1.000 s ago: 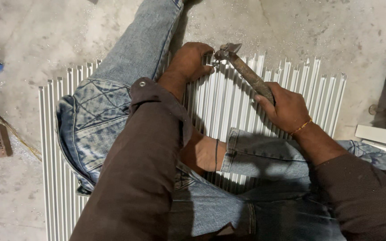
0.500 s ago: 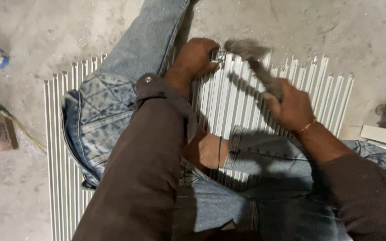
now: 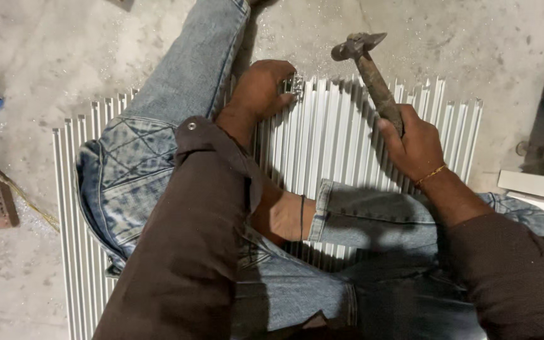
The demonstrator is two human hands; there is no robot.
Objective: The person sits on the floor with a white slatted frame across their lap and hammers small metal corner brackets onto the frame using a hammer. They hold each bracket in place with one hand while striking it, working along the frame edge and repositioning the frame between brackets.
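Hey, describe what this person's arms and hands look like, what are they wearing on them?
Both arms are covered by long dark brown sleeves. The left sleeve ends in a cuff with a small metal snap button. The left hand is bare, without glove or ring in view. The right hand is bare too, with a thin gold-coloured bracelet at the wrist, just above the right sleeve.

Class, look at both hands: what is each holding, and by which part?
The right hand grips the hammer by its handle's lower end; the left hand pinches a small metal piece by its side.

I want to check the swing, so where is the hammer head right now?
In the head view the hammer head is raised at upper right, above the far ends of the white metal strips, right of the left hand and the small metal piece.
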